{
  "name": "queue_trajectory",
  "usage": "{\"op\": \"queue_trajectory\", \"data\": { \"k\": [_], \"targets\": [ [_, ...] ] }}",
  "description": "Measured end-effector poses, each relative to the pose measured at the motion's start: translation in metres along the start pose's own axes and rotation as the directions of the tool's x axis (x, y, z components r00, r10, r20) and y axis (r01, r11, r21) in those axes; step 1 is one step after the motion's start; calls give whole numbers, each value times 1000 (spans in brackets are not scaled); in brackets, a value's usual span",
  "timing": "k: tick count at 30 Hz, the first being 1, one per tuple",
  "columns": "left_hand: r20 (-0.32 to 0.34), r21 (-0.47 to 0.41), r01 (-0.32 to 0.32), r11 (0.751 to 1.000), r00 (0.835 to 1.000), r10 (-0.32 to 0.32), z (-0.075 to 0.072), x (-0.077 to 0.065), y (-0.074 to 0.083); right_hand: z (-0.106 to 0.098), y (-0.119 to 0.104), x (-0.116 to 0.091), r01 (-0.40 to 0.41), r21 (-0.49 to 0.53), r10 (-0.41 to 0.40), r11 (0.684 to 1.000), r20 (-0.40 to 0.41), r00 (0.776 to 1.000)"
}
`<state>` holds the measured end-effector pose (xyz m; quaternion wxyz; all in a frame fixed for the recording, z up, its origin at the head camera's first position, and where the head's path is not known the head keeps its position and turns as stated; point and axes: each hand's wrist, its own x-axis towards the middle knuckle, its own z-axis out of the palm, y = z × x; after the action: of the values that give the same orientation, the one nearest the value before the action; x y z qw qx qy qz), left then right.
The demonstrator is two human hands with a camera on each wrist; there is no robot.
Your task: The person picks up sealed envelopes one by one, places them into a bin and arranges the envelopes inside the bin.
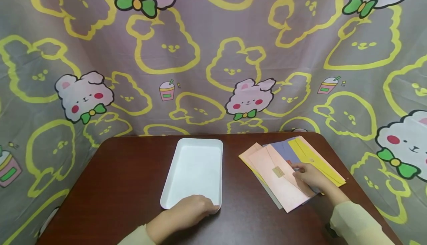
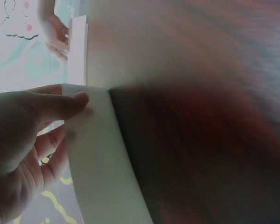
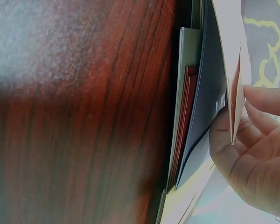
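A white rectangular tray [image 1: 200, 171] lies on the table, left of a fanned pile of envelopes. My left hand [image 1: 191, 208] grips its near right corner; in the left wrist view the thumb presses one side of the tray wall [image 2: 102, 154], fingers on the other. On the right, my right hand [image 1: 311, 176] pinches the right edge of a pale pink envelope [image 1: 267, 163] with a gold patch, on top of the pile. The right wrist view shows this envelope's edge [image 3: 232, 107] between thumb and fingers, apart from the dark blue envelope [image 3: 207, 93] below it.
Under and beside the pink envelope are a yellow envelope [image 1: 301, 151], a purple-blue envelope [image 1: 281, 148] and a red one [image 3: 188, 112]. The dark brown table [image 1: 126, 185] meets a patterned curtain [image 1: 200, 45] at the back and sides.
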<state>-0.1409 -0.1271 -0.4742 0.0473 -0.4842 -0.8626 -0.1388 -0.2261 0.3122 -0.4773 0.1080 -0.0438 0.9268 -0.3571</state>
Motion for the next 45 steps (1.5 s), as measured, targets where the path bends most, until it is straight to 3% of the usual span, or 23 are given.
{"op": "queue_trajectory", "data": {
  "k": [5, 11, 20, 27, 36, 40, 45],
  "targets": [
    [48, -2, 30, 1000, 998, -30, 0, 12, 3, 0, 1, 0, -13, 4, 13, 1000, 0, 1000],
    [90, 36, 20, 999, 996, -24, 4, 26, 9, 0, 1, 0, -26, 7, 26, 1000, -6, 1000],
    [156, 14, 72, 997, 985, -73, 5, 45, 16, -2, 2, 0, -14, 12, 14, 1000, -6, 1000],
    [154, 57, 20, 998, 988, -28, 7, 54, 18, -1, 3, 1, -33, 28, 33, 999, -1, 999],
    [166, 56, 32, 998, 985, -41, 10, 63, 19, -1, 2, 0, -19, 36, 20, 999, -7, 1000],
    [182, 39, 60, 997, 981, -66, 8, 63, 20, -1, 1, -2, -23, 46, 23, 999, -6, 1000],
    [176, -36, 160, 986, 973, -151, -8, 62, 16, -3, 0, -2, -49, 60, 49, 997, 3, 999]
  ]
}}
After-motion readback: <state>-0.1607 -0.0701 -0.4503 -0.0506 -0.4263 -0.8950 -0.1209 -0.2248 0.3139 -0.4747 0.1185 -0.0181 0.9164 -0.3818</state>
